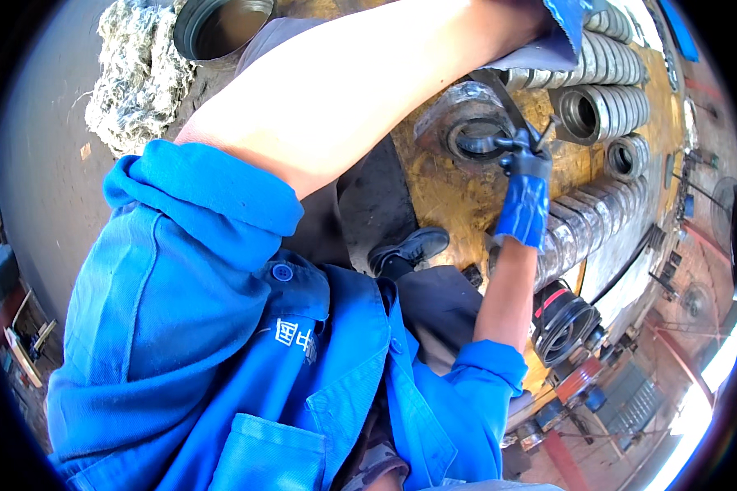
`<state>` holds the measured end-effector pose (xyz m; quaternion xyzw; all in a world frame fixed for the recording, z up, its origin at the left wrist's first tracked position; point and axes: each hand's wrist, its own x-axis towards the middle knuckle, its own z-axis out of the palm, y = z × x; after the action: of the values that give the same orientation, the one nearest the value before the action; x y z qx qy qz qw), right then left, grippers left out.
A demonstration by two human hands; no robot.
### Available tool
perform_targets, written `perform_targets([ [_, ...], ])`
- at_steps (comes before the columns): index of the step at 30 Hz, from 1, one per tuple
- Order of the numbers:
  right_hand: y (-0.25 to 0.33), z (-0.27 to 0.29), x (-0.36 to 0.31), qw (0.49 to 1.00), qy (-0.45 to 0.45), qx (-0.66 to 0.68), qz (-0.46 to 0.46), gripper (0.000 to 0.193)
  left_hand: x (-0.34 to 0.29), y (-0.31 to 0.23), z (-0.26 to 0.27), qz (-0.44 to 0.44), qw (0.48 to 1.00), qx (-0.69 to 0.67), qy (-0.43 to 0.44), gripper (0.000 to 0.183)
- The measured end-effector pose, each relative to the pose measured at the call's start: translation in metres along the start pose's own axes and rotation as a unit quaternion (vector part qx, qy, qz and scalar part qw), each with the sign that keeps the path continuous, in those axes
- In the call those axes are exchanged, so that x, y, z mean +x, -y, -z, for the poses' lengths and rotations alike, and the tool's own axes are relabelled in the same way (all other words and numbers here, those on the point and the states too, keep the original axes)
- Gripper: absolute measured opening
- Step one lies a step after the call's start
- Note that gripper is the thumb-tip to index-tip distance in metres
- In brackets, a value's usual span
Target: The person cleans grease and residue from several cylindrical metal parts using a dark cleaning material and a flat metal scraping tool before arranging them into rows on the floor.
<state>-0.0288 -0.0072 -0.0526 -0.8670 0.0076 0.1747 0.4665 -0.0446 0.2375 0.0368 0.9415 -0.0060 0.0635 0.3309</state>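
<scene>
My right hand (522,159), in a blue glove with black fingers, pinches a black ring (477,144). The ring lies in the bore of a round grey metal hub (458,106) on a yellowish, grimy metal surface (458,200). A thin dark bar (499,94) slants from the top down to that glove. My left arm (344,106), bare below a rolled blue sleeve, stretches across the top. My left hand (567,15) shows only as a scrap of blue glove at the upper edge, and its grip is hidden.
Rows of ribbed metal rings (610,106) lie to the right of the hub, with more (573,229) below. A black round part with a red band (561,321) sits by my right elbow. A pile of grey fibrous waste (135,74) and an open metal cylinder (221,24) are at the upper left. My black shoe (411,247) rests mid-frame.
</scene>
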Motion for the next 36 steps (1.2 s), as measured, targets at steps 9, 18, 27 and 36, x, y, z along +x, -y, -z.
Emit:
perform_targets([
  [9,0.006,0.054,-0.046,0.993,0.097,-0.068,0.004,0.034,0.012,-0.004,-0.008,-0.003,1.0,-0.019,0.004,0.039],
  [18,-0.083,0.045,-0.043,0.934,0.163,-0.295,0.121,0.027,0.001,-0.015,-0.008,-0.019,1.0,-0.006,0.023,0.039],
  [27,-0.065,-0.006,-0.059,0.871,0.072,-0.427,0.233,0.028,-0.002,-0.021,-0.011,-0.016,0.999,0.014,0.026,0.039],
  [36,-0.046,-0.01,-0.064,0.894,0.076,-0.42,0.137,0.029,0.001,-0.024,-0.021,-0.013,1.0,-0.003,0.028,0.039],
])
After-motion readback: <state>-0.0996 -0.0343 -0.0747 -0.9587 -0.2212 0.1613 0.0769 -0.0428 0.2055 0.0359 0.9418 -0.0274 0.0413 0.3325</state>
